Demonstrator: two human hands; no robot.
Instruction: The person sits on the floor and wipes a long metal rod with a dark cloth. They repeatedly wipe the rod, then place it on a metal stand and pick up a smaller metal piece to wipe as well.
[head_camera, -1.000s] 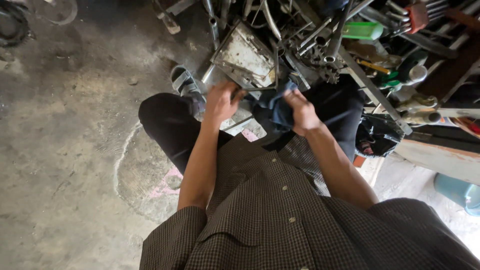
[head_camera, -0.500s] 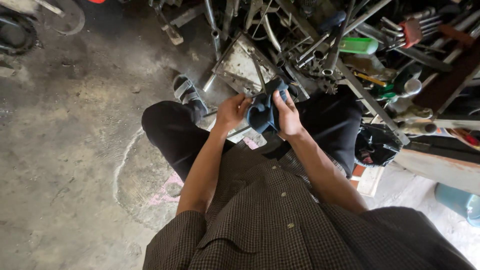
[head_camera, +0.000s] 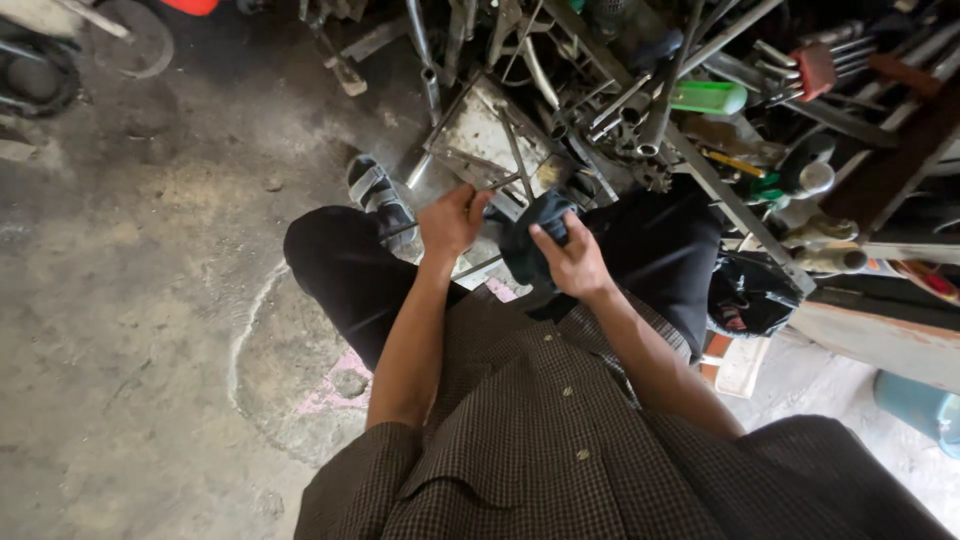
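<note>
Single head-worn view, looking steeply down — close over the wearer's chest and lap, floor beyond

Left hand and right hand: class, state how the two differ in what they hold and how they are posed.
The left hand is closed in a fist around a thin metal rod, while the right hand grips a dark blue cloth. The left hand shows its back; the right hand's fingers press into the cloth. Both are bare and work close together.
</note>
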